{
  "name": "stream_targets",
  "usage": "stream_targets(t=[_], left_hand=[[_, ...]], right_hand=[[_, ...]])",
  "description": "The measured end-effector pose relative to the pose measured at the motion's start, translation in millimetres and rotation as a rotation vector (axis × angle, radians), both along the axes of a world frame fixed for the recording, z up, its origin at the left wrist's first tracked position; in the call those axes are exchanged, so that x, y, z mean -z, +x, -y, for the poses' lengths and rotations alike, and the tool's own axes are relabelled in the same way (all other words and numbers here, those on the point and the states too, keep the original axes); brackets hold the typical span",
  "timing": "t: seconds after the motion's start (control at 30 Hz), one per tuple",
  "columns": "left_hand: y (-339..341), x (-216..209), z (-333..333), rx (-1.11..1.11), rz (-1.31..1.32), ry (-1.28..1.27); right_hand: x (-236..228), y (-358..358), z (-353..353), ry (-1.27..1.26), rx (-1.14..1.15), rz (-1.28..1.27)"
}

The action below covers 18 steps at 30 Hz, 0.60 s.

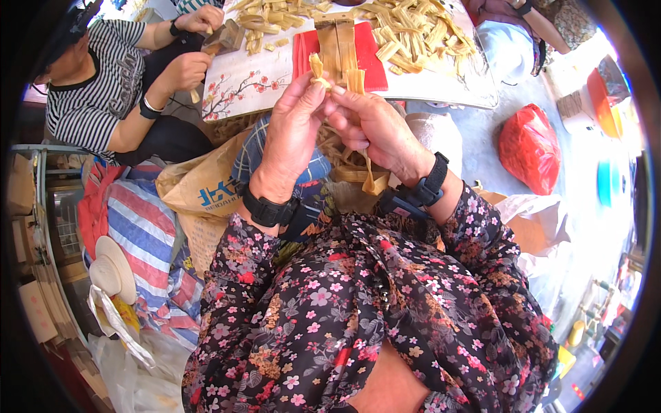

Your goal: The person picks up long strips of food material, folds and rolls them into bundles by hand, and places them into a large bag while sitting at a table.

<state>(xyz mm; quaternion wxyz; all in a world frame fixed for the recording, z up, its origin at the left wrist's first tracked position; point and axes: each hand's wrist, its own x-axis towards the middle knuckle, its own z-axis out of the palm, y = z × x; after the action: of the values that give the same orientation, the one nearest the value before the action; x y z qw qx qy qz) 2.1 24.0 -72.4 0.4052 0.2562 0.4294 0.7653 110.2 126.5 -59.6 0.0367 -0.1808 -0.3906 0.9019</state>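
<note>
Both hands meet over the table's near edge, fingertips pinched together. My left hand [292,124] is closed on the knotted upper end of a pale yellow, dried-looking strip [316,65]. Against it, my right hand [385,131] pinches the same yellow material between thumb and fingers. A loose length of strip [375,183] hangs below the right hand; its link to the pinched part is partly hidden. Just beyond my hands, wide brown flat strips [337,49] lie on a red mat [376,65].
Piles of yellow strips [420,34] cover the far side of the white flowered table [441,88]. At the left a person in a striped shirt [103,89] handles a brown piece [224,38]. A red plastic bag [530,148] sits at the right; a striped sack [141,227] lies lower left.
</note>
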Motion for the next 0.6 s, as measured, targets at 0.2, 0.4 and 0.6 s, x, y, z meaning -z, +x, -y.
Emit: stream_targets(t=[0.2, 0.4, 0.6], left_hand=[[9.6, -3.2, 13.6, -0.002, -0.207, -0.212], [2.0, -10.1, 19.0, 0.059, 0.125, -0.139], [-12.1, 17.4, 25.8, 0.007, -0.377, -0.489]], right_hand=[[-1.5, 11.9, 13.9, 0.461, 0.070, -0.063], [13.0, 10.9, 24.8, 0.959, 0.214, -0.224], [39.5, 17.5, 1.8, 0.778, 0.085, -0.234]])
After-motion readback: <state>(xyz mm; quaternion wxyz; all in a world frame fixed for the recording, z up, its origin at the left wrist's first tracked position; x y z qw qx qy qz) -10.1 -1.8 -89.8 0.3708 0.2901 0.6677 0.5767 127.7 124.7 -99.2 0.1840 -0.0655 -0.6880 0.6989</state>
